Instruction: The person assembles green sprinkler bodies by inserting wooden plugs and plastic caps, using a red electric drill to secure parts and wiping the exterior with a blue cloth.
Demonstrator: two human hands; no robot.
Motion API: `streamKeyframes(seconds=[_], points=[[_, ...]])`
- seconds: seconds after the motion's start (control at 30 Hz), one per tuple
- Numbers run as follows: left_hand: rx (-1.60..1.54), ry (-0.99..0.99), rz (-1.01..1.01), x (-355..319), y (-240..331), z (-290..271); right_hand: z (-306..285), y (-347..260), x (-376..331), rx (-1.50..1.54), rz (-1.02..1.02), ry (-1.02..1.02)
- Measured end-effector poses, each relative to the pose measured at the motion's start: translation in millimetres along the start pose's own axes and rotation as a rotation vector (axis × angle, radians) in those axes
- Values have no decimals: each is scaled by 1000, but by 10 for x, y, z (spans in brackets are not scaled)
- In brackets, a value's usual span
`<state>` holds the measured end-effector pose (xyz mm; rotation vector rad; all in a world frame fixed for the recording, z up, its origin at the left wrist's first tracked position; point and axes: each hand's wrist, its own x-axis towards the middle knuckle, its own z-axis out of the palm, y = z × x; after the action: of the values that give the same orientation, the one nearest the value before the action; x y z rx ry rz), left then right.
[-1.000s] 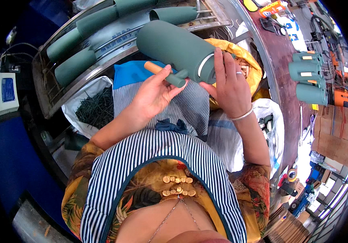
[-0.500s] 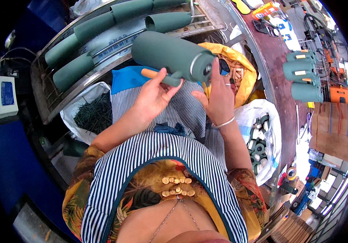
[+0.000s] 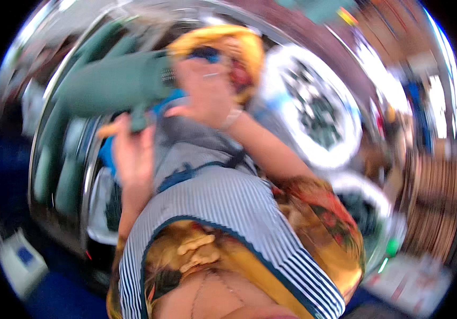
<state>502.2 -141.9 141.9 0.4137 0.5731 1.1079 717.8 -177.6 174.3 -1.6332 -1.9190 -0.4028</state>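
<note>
A large green flask body [image 3: 114,82] lies sideways in front of me, its threaded mouth [image 3: 168,73] pointing right. Below the neck sits a short green handle piece [image 3: 139,120] with a wood-coloured grip [image 3: 109,129]. My left hand [image 3: 134,154] is closed on this handle from below, with the grip poking out at its left. At the mouth end is my right hand [image 3: 204,93], touching or very near the rim, its thumb held away. Motion smears its fingers, and I cannot tell whether they grip. Whether the handle is fixed to the flask does not show clearly.
Behind the flask, a metal-edged rack [image 3: 87,183] carries several green flask bodies [image 3: 69,183]. A yellow bag [image 3: 258,53] of brownish pieces stands beyond my right hand. To the right are a white sack [image 3: 348,114] of dark and white parts and stacked cardboard [image 3: 433,202].
The whole view has swung round and blurred, so the rack now lies at the left. Flask and both hands appear further left, still together, with my left hand still on the handle.
</note>
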Motion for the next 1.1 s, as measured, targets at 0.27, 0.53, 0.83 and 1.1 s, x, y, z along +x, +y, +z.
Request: streamKeyframes(seconds=[0.27, 0.53, 0.83, 1.1], points=[[699, -115, 369, 11, -486, 45, 373, -264, -656, 1377, 958, -248], [1211, -181, 594, -2, 168, 83, -1132, 763, -2178, 100, 659, 116], [1860, -55, 420, -101, 530, -1054, -3351, 1161, -5744, -1397, 2262, 127], [1381, 49, 427, -201, 605, -1493, -3358, 1270, -5511, -1227, 2092, 443]])
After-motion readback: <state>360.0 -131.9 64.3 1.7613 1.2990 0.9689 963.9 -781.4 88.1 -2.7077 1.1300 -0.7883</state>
